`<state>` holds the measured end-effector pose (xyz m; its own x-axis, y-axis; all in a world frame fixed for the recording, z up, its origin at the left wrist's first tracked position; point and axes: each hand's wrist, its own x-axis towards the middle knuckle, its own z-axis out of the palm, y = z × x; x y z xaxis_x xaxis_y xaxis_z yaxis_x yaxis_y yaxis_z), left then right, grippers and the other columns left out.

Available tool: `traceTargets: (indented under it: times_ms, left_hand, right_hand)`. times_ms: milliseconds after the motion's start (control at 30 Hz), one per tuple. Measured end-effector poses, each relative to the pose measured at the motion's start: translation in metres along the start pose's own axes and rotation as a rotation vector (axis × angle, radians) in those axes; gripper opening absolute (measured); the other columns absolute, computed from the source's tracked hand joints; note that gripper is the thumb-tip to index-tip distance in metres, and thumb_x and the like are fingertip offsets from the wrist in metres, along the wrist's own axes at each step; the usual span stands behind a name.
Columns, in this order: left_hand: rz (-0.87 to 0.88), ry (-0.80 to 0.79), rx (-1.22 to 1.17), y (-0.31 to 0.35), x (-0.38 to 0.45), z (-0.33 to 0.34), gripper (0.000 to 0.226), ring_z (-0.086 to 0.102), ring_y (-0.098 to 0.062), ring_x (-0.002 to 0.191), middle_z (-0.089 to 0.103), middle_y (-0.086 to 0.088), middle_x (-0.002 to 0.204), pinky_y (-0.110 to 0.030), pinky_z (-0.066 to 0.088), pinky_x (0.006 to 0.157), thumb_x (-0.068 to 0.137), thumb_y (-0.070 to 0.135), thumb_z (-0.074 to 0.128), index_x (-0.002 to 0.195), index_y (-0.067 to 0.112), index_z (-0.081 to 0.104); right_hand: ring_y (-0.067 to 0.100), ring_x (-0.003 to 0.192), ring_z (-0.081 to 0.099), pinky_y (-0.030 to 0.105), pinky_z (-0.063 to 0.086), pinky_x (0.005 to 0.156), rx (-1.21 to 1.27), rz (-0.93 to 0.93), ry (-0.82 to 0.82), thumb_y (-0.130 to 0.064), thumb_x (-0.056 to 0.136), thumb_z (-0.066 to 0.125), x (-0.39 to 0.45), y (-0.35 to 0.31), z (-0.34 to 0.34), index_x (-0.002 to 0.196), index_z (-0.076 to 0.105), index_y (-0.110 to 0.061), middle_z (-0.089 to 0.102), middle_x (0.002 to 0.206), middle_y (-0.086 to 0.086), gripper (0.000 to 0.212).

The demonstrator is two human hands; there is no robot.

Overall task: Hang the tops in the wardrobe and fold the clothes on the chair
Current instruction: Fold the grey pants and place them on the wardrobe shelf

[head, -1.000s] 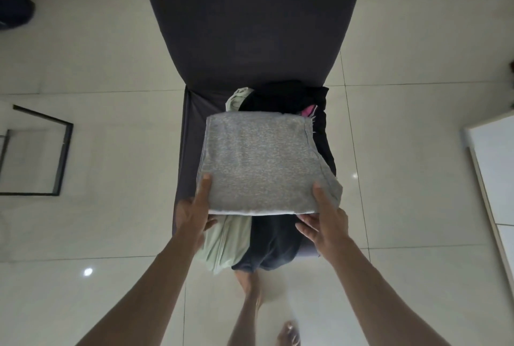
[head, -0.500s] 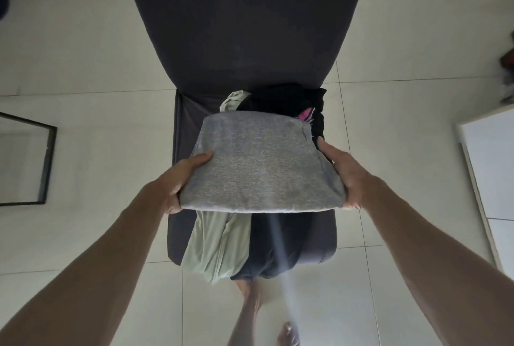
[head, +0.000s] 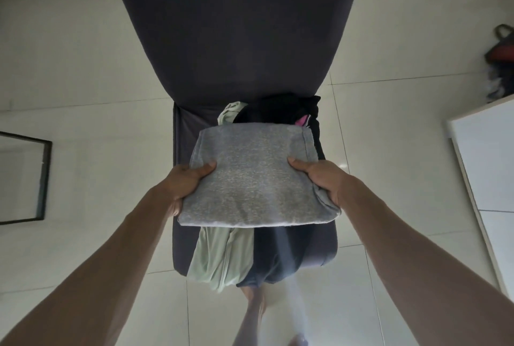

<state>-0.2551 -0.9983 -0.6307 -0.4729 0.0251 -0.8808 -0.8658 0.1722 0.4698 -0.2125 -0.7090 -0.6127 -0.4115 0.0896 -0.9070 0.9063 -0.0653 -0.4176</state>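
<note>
both hands [head: 189, 184] [head: 324, 177] grip the folded grey garment [head: 257, 178].

Folded grey garment [head: 256, 176]: heathered knit cloth, matt, soft, I note. Chair [head: 230, 25] beneath it: dark stretch fabric cover, matt, smooth. Pale green cloth [head: 219, 256] on the chair's front edge looks thin, faintly sheeny. Floor tiles [head: 83, 67] around the chair: glossy ceramic.
</note>
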Motion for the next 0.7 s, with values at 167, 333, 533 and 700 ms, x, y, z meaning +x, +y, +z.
traceTargets:
  times_ms: [167, 333, 533, 700]
  left_hand:
    - [0.071, -0.014, 0.014, 0.009, -0.043, 0.007, 0.048, 0.074, -0.035, 0.091, 0.075, -0.018, 0.102, -0.047, 0.059, 0.082, 0.078, 0.036, 0.081, 0.108, 0.001, 0.070]
    - [0.157, -0.077, 0.088, 0.024, -0.107, 0.040, 0.049, 0.074, -0.032, 0.089, 0.076, -0.014, 0.100, -0.044, 0.060, 0.079, 0.078, 0.039, 0.081, 0.112, 0.005, 0.070]
    - [0.333, -0.204, 0.243, 0.026, -0.211, 0.130, 0.062, 0.074, -0.031, 0.095, 0.076, -0.009, 0.105, -0.051, 0.057, 0.090, 0.070, 0.052, 0.085, 0.115, 0.013, 0.070]
    - [0.472, -0.346, 0.361, -0.002, -0.313, 0.219, 0.050, 0.074, -0.032, 0.093, 0.076, -0.013, 0.104, -0.048, 0.060, 0.084, 0.077, 0.039, 0.082, 0.114, 0.008, 0.069]
  right_hand:
    - [0.026, 0.084, 0.072, 0.033, 0.056, 0.071, 0.027, -0.070, 0.032, -0.043, 0.080, 0.081, -0.049, 0.004, -0.008, 0.101, 0.067, -0.007, 0.075, 0.093, 0.011, 0.044]
    - [0.027, 0.086, 0.073, 0.035, 0.058, 0.074, 0.073, -0.140, 0.074, -0.045, 0.080, 0.080, -0.122, 0.022, -0.046, 0.102, 0.067, -0.008, 0.075, 0.095, 0.010, 0.045]
    - [0.026, 0.084, 0.072, 0.035, 0.058, 0.074, 0.171, -0.271, 0.246, -0.046, 0.080, 0.080, -0.244, 0.083, -0.128, 0.105, 0.065, -0.007, 0.073, 0.095, 0.008, 0.048]
    - [0.028, 0.090, 0.074, 0.041, 0.060, 0.086, 0.298, -0.359, 0.363, -0.045, 0.076, 0.084, -0.359, 0.164, -0.197, 0.116, 0.066, -0.002, 0.075, 0.102, 0.011, 0.062]
